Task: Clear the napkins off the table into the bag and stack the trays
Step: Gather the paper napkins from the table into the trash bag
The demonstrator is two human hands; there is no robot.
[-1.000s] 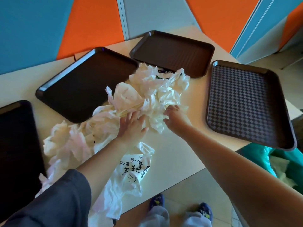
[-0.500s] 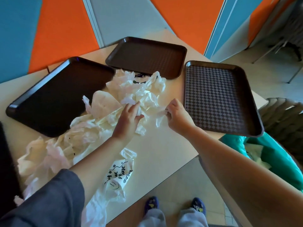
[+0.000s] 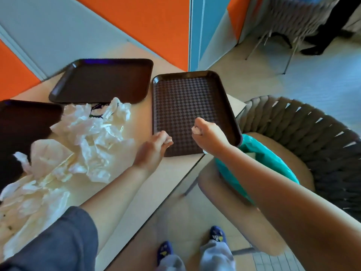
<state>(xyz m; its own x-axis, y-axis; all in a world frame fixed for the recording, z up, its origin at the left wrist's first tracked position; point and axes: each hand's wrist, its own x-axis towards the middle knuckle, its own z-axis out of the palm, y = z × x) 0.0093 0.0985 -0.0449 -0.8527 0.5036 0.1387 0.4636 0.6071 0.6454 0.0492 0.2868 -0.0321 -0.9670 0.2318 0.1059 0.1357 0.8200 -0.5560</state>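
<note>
Half a second ago both my hands were in the napkin heap; now they have come off it to the right and hang over the near end of the checked tray (image 3: pixel 187 106). My left hand (image 3: pixel 154 149) is curled closed on a small scrap of napkin that shows white at the fingertips. My right hand (image 3: pixel 209 134) is a fist round another wad, white poking out at the thumb side and under the wrist. The view has swung right too, so the teal bag (image 3: pixel 271 159) shows more fully, sitting open on a woven chair (image 3: pixel 312 133) just off the table (image 3: pixel 125 192) corner, below my right forearm.

The rest of the napkins (image 3: pixel 78 145) lie in a loose heap on the table, its long axis running from the far tray (image 3: pixel 101 81) down toward my left sleeve (image 3: pixel 58 241). The checked tray lies flat, long side pointing away from me, its near right corner hanging over the table edge. A third tray (image 3: pixel 23 122) sits at the left edge.
</note>
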